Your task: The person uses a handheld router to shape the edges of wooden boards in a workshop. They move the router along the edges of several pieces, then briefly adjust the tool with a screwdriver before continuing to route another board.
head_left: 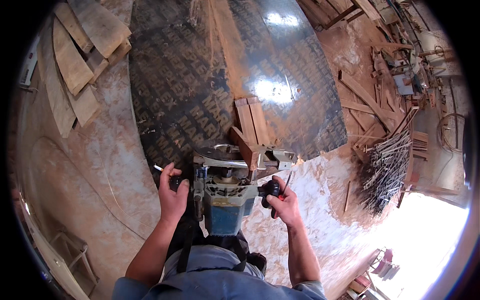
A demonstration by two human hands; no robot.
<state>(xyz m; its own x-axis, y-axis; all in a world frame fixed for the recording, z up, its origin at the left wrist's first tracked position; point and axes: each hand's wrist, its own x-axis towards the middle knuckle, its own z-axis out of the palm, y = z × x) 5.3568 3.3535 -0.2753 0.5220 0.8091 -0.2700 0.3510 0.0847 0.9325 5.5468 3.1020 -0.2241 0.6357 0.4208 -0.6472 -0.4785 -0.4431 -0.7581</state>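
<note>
A: Where is my router (225,216)?
B: Centre of the frame, a wooden block (246,150) at its upper end. My left hand (172,197) curls round a black knob (175,183), a cigarette (159,168) between the fingers; my right hand (286,207) wraps the other handle (269,189) together with a thin tool (287,184).
A: What could go wrong?
B: These shared grips may slip; hot ash, if any, may light the sawdust (230,60).

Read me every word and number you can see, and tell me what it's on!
Black film-faced plywood sheet: big tan capital letters, printed over and over; readable in places, but I don't copy printed words.
Blue-and-grey plunge router: no lettering I can make out.
Anything else: too small or blurred to read.
</note>
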